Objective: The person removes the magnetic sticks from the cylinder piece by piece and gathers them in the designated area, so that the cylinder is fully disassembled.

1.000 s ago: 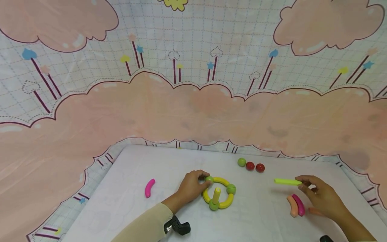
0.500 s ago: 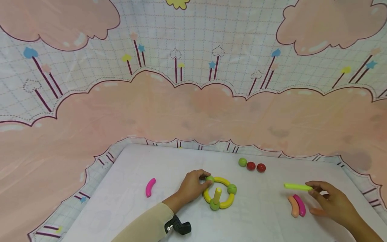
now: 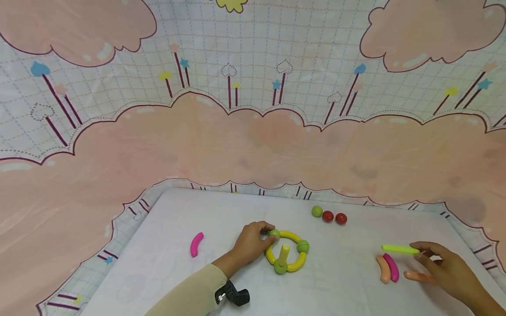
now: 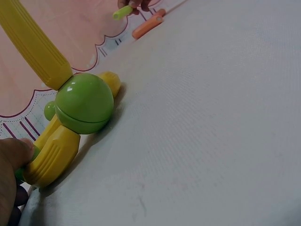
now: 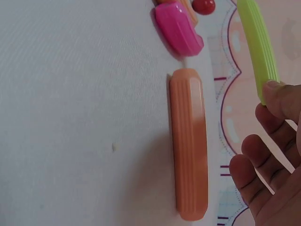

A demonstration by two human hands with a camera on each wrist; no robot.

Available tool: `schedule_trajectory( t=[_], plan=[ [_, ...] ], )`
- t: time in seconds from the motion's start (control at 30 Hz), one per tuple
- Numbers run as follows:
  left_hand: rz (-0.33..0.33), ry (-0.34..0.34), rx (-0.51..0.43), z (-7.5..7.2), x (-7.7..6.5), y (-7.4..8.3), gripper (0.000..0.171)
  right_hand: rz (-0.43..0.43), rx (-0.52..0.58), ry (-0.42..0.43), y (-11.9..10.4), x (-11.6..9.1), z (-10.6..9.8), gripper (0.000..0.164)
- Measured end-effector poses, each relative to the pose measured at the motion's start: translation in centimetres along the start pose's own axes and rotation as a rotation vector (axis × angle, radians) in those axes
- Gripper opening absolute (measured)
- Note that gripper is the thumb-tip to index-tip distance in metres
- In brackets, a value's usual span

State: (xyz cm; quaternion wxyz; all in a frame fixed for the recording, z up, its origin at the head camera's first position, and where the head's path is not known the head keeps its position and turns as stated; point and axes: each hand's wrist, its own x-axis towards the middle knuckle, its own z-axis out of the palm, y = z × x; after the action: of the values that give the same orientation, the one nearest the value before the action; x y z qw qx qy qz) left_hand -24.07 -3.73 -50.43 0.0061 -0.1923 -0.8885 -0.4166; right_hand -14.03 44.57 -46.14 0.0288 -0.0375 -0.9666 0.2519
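A ring of curved yellow rods joined by green balls (image 3: pixel 302 246) lies on the white table, with one yellow rod (image 3: pixel 283 253) standing up from its front ball. My left hand (image 3: pixel 253 241) pinches the ring's green ball at the back left between thumb and fingers. At the right, my right hand (image 3: pixel 450 267) holds a straight lime-green rod (image 3: pixel 399 249) by one end, above the table. Beneath that hand lies a straight orange rod (image 5: pixel 189 146), apart from the fingers. Left of it, a curved orange rod (image 3: pixel 383 268) and a curved magenta rod (image 3: pixel 391 267) lie side by side.
Behind the ring, a green ball (image 3: pixel 317 211) and two red balls (image 3: pixel 327 216) stand in a row. A curved pink rod (image 3: pixel 196 245) lies left of my left hand. A patterned cloth (image 3: pixel 245 145) hangs behind the table (image 3: pixel 166 272).
My right hand has moved right and toward the table's front edge, carrying the lime-green rod, and more of the straight orange rod shows. My left hand keeps its pinch on the ring's ball.
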Motion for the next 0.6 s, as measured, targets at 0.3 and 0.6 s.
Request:
schedule_trajectory(
  t=[0.3, 0.6],
  plan=[
    [-0.007, 0.000, -0.003, -0.1, 0.0, 0.2, 0.026, -0.011, -0.018, 0.045, 1.5, -0.3, -0.3, 0.033],
    [-0.007, 0.001, -0.002, -0.1, 0.0, 0.2, 0.026, 0.026, -0.053, 0.051, 2.4, -0.4, -0.4, 0.031]
  ],
)
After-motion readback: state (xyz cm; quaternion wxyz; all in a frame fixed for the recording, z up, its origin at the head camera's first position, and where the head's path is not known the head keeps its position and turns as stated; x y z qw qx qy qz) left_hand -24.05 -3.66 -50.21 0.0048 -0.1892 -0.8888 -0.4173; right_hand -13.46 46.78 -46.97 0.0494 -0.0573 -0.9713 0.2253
